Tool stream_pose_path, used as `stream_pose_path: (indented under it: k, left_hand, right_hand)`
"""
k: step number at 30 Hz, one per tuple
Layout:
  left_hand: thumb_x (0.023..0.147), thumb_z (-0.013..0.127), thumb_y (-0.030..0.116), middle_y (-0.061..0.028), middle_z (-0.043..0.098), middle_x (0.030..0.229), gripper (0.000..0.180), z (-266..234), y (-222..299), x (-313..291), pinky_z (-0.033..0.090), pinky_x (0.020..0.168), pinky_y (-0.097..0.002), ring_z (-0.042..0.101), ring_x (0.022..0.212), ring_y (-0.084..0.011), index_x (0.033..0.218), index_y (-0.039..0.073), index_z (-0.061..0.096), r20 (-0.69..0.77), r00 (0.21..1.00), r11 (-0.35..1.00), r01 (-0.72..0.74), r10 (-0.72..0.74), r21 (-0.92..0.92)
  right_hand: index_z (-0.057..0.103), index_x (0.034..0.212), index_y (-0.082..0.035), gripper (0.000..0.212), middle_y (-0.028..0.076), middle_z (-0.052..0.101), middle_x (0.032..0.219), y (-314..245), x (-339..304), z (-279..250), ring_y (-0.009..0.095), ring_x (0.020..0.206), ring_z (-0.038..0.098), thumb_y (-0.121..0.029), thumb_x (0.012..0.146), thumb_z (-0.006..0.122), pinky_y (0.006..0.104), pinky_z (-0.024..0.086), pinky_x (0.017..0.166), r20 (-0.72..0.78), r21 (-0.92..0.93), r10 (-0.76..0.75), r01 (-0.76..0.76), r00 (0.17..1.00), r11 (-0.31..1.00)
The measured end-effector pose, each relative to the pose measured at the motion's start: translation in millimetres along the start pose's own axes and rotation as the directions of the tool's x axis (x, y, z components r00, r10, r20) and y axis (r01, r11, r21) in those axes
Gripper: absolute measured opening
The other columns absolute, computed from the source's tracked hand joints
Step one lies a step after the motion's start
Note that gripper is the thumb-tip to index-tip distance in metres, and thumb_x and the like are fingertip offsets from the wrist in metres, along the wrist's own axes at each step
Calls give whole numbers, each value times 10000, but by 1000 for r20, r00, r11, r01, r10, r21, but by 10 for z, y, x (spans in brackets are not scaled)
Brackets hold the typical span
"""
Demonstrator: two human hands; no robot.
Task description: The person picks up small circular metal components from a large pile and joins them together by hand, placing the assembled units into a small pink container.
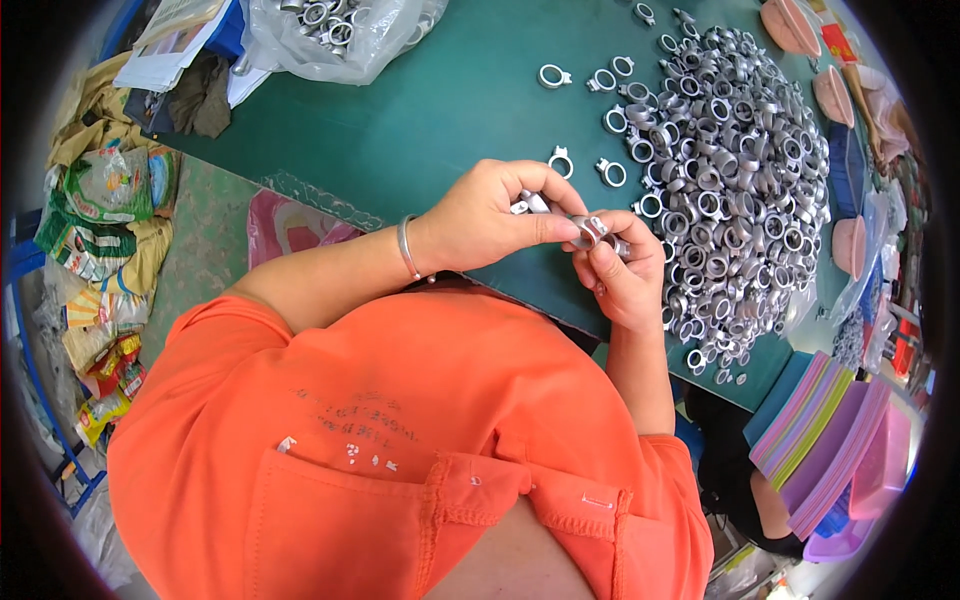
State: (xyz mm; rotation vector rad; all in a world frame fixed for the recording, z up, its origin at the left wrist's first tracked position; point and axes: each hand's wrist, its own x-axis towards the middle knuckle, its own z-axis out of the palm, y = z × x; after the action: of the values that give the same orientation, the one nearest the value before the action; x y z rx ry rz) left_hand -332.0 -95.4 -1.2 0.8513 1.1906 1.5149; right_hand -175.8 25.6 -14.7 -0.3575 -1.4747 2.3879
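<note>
Over the near edge of the green table, my two hands meet around a small silver-grey metal ring part (590, 232). My left hand (505, 215), with a bangle on its wrist, is closed, pinching the part between thumb and fingers. More small grey pieces (532, 203) show inside its curled fingers. Closed on the same part from the other side is my right hand (630, 268); another grey ring (617, 245) shows among its fingers. Just beyond the hands lie loose ring parts (611, 173), and a large heap of such rings (735, 180) rises to the right.
A clear plastic bag of rings (345, 40) sits at the table's far left, beside papers (180, 40). Pink baskets (848, 245) line the right side. Stacked coloured foam sheets (815, 430) stand at the lower right. Printed sacks (110, 185) lie left of the green table (420, 120).
</note>
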Motion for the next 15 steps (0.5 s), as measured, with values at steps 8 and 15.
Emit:
stream_pose_path:
  k: [8,15]
  left_hand:
    - [793,691,105,-47,560,894,146,-40,-93,-40,337,460,-169,455,586,-45,762,29,570,31,948,936,318,-317,-149]
    - [816,631,77,-68,566,781,120,-49,56,-61,359,394,-179,504,556,-80,868,16,542,15,943,852,306,-331,-424]
  right_hand:
    - [599,977,23,154,131,616,758,-51,38,2,172,549,532,-76,866,561,281,419,493,-205,-734,-113,-76,972,674]
    - [587,981,-2,235,144,573,787,-98,362,-167,301,667,567,-77,771,659,373,457,602,-137,-990,-305,-118,942,80]
